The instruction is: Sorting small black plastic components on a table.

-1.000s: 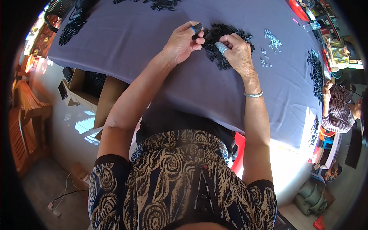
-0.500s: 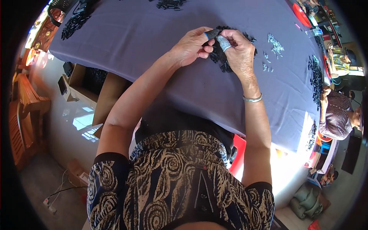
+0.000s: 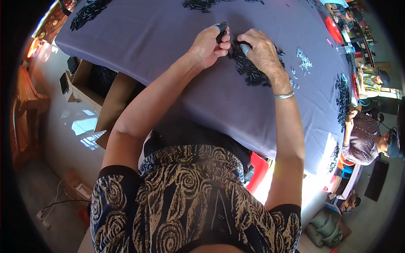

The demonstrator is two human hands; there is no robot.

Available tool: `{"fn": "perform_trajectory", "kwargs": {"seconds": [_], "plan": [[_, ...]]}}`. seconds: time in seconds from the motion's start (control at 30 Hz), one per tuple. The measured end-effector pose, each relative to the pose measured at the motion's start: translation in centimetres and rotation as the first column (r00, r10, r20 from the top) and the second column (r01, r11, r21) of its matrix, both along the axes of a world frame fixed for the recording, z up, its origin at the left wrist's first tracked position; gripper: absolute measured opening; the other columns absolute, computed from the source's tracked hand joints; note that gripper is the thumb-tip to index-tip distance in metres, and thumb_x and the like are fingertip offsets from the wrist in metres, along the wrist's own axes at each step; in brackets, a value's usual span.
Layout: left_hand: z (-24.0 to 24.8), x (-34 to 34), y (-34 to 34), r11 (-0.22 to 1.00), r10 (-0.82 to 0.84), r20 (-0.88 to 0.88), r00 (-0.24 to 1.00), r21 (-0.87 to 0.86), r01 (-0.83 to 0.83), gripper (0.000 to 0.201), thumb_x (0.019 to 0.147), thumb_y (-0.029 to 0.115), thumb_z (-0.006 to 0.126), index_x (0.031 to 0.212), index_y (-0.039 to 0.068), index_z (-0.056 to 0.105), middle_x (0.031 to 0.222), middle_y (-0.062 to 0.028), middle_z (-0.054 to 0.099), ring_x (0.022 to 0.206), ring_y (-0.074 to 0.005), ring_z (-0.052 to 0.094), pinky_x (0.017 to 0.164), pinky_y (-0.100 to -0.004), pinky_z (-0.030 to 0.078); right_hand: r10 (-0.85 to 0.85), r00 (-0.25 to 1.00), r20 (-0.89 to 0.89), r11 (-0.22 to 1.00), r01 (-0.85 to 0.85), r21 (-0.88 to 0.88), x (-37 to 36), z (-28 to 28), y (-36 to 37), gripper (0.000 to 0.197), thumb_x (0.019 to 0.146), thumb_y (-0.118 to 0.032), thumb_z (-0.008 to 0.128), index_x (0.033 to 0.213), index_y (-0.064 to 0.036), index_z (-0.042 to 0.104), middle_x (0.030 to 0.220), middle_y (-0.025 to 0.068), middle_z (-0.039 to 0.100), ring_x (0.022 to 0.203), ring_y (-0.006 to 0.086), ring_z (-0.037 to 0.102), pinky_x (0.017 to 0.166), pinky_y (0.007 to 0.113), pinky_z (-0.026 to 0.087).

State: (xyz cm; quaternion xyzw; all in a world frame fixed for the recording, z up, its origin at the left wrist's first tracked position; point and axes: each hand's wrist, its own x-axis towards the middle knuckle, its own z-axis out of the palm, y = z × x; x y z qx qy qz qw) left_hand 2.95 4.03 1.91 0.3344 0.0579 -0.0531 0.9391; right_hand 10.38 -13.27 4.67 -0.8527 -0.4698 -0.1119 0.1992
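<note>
My left hand (image 3: 206, 45) is raised over the table, fingers curled in and closed on a small black part (image 3: 220, 39). A dark cover with a blue edge sits on its thumb. To its right, my right hand (image 3: 265, 55) is bent in a pinch, its thumb wrapped in grey. What lies between those fingertips is too small to make out. A pile of short black tubular pieces (image 3: 252, 76) spreads under and beside my right hand. Small silvery pins (image 3: 304, 60) lie scattered farther right.
A grey-purple cloth (image 3: 164, 38) covers the table. More black pieces (image 3: 87, 14) are heaped at the far left, and others (image 3: 344, 99) along the right edge. An open cardboard box (image 3: 86, 86) stands below the left edge. Several people sit at the right, one in a striped shirt (image 3: 363, 137).
My hands, together at the fingertips before, are now apart. The right one has moved slightly down over the pile, and the left one has turned and curled its fingers.
</note>
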Motion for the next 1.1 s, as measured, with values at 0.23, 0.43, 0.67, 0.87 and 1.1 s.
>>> {"fn": "perform_trajectory", "kwargs": {"seconds": [0.23,0.43,0.67,0.87,1.1], "plan": [[0.2,0.0,-0.1,1.000,0.018,-0.055,0.998,0.002,-0.018,0.016,0.097,0.015,0.037,0.095,0.005,0.050,0.082,-0.0040,0.049,0.066,-0.0118,0.042,0.053,-0.0237,0.033,-0.096,0.995,-0.038,0.976,0.087,-0.201,1.2,0.3,1.4,0.017,0.069,-0.004,0.061,0.086,-0.0080,0.066,0.086,0.0075,0.062,0.091,0.0278,0.058,0.081,0.039,0.047],[-0.2,0.6,-0.3,0.997,0.068,-0.097,0.993,-0.024,-0.071,0.020,0.097,0.011,0.031,0.098,0.003,0.049,0.089,-0.0098,0.052,0.076,-0.0195,0.052,0.069,-0.0329,0.045,-0.256,0.934,-0.250,0.960,0.276,0.048,2.3,0.2,1.3,0.016,0.071,-0.015,0.067,0.083,-0.0036,0.068,0.080,0.0092,0.068,0.071,0.0256,0.065,0.069,0.034,0.052],[-0.1,0.6,-0.5,0.992,0.119,-0.110,0.987,0.063,-0.113,0.022,0.097,0.010,0.029,0.099,0.001,0.049,0.094,-0.0129,0.054,0.085,-0.0235,0.057,0.077,-0.0380,0.049,-0.156,0.896,-0.415,0.929,0.276,0.247,0.6,1.4,2.6,0.015,0.071,-0.012,0.069,0.084,-0.0036,0.068,0.075,0.0092,0.068,0.066,0.0180,0.065,0.065,0.028,0.051],[0.2,0.4,-1.0,0.976,0.209,-0.103,0.972,-0.036,-0.214,0.029,0.101,0.024,0.030,0.102,0.004,0.051,0.102,-0.0080,0.055,0.090,-0.0209,0.056,0.077,-0.0403,0.050,-0.146,0.967,-0.210,0.961,0.189,0.202,-1.7,1.3,5.0,0.010,0.069,-0.014,0.068,0.075,-0.0063,0.065,0.079,0.0089,0.064,0.073,0.0315,0.063,0.066,0.041,0.051],[-0.4,0.3,-0.6,0.983,0.168,-0.098,0.981,0.092,-0.160,0.028,0.100,0.019,0.029,0.099,0.003,0.051,0.090,-0.0081,0.055,0.071,-0.0166,0.053,0.059,-0.0318,0.044,-0.081,0.953,-0.292,0.957,0.156,0.245,-2.4,0.2,5.9,0.012,0.073,-0.008,0.065,0.085,-0.0051,0.066,0.075,0.0092,0.059,0.066,0.0241,0.061,0.063,0.033,0.050]]}}
